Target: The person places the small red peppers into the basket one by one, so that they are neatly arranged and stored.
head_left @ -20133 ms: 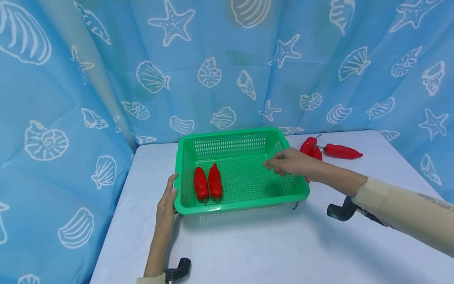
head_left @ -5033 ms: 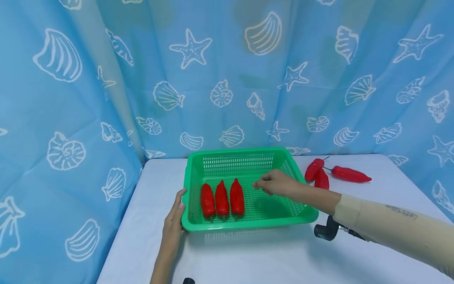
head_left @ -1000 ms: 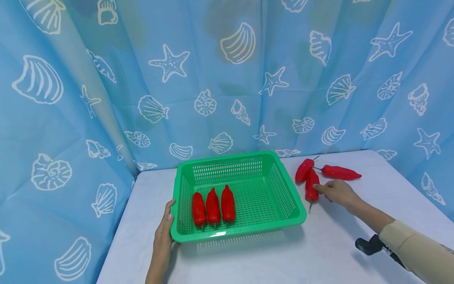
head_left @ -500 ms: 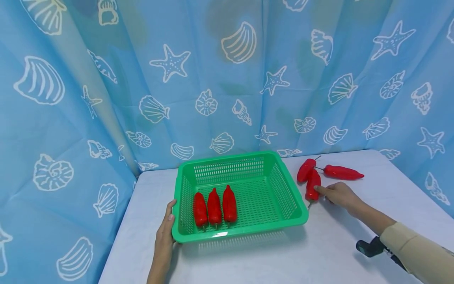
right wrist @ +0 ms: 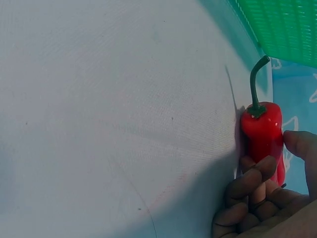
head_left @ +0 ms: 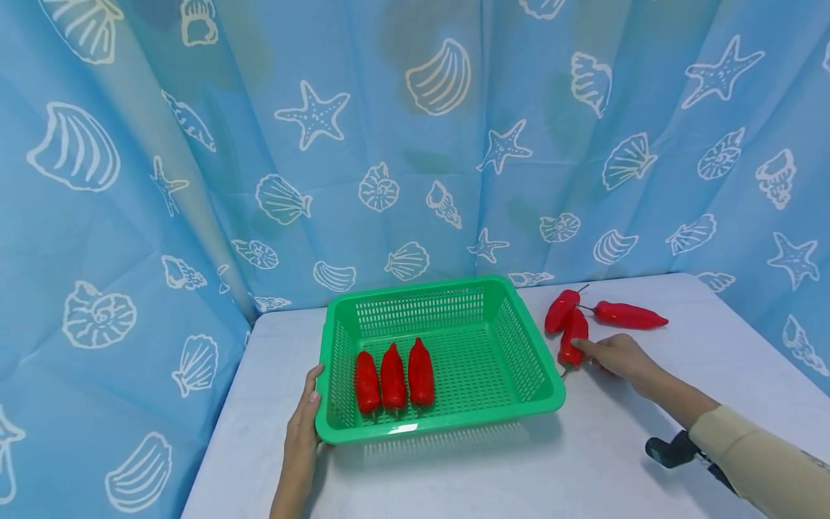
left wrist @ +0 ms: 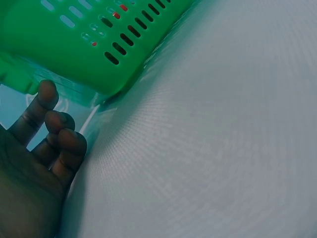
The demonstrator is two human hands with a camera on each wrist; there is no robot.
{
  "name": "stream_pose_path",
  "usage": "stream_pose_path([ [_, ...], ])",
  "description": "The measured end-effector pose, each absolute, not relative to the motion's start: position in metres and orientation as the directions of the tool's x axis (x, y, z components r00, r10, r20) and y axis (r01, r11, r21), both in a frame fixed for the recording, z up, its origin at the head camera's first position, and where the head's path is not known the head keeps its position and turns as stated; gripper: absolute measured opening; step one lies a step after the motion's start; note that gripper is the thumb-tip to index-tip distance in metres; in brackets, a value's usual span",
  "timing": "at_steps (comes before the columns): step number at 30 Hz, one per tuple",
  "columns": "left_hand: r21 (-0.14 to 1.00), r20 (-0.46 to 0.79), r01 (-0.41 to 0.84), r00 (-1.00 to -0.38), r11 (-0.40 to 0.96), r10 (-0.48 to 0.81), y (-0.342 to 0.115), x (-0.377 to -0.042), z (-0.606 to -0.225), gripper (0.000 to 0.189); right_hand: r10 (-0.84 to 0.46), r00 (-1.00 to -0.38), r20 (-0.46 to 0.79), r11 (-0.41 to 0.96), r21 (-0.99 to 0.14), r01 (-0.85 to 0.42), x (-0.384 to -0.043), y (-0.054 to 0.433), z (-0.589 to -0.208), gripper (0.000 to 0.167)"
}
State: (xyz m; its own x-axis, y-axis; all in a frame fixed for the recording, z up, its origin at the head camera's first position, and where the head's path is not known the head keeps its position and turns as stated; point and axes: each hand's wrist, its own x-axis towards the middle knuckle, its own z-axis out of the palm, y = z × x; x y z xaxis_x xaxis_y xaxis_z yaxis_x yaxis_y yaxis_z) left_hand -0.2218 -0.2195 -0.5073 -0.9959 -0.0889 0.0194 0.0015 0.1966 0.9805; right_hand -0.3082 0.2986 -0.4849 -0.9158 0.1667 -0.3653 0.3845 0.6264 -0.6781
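Note:
My right hand (head_left: 617,356) pinches a red chili pepper (head_left: 574,333) on the table, right of the green basket (head_left: 493,417). In the right wrist view, thumb and curled fingers (right wrist: 255,181) sit on opposite sides of this pepper (right wrist: 262,129), whose green stem points away from the hand. My left hand (head_left: 301,418) rests at the basket's left side, fingers along the rim. Loosely bent fingers (left wrist: 69,144) show beside the basket wall (left wrist: 74,69) in the left wrist view; the thumb is hidden there. Three red peppers (head_left: 393,382) lie side by side at the basket's left.
Another red pepper (head_left: 560,311) lies against the pinched one, behind it. A further pepper (head_left: 630,315) lies to the right, stem pointing left. The white table (head_left: 454,483) meets a blue shell-print curtain (head_left: 389,144) at the back. A black wrist mount (head_left: 671,450) hangs below the right forearm.
Since five seconds ago, my right hand has moved from over the basket to the pepper. In the last second that pepper's stem has swung slightly left. My left hand stays at the basket.

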Motion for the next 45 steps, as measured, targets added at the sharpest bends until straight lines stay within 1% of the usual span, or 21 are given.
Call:
stream_pose_path([
  [10,0.981,0.019,0.001,-0.996,0.195,-0.088,-0.218,-0.222,-0.507,0.054,0.205,-0.904,-0.375,0.588,-0.691,0.420,-0.308,0.300,-0.484,0.045],
  [22,0.980,0.032,0.014,-0.996,0.199,-0.086,-0.219,-0.222,-0.505,0.055,0.180,-0.903,-0.390,0.567,-0.709,0.419,-0.299,0.297,-0.477,0.041],
  [30,0.979,0.031,0.012,-0.995,0.203,-0.093,-0.219,-0.222,-0.507,0.056,0.162,-0.917,-0.365,0.599,-0.702,0.385,-0.294,0.300,-0.471,0.046],
  [36,0.981,0.028,0.010,-0.996,0.193,-0.090,-0.220,-0.222,-0.508,0.055,0.130,-0.937,-0.323,0.629,-0.704,0.330,-0.290,0.297,-0.458,0.054],
  [45,0.980,0.040,0.022,-0.996,0.198,-0.086,-0.221,-0.221,-0.509,0.053,0.093,-0.953,-0.290,0.644,-0.712,0.280,-0.283,0.287,-0.438,0.058],
])
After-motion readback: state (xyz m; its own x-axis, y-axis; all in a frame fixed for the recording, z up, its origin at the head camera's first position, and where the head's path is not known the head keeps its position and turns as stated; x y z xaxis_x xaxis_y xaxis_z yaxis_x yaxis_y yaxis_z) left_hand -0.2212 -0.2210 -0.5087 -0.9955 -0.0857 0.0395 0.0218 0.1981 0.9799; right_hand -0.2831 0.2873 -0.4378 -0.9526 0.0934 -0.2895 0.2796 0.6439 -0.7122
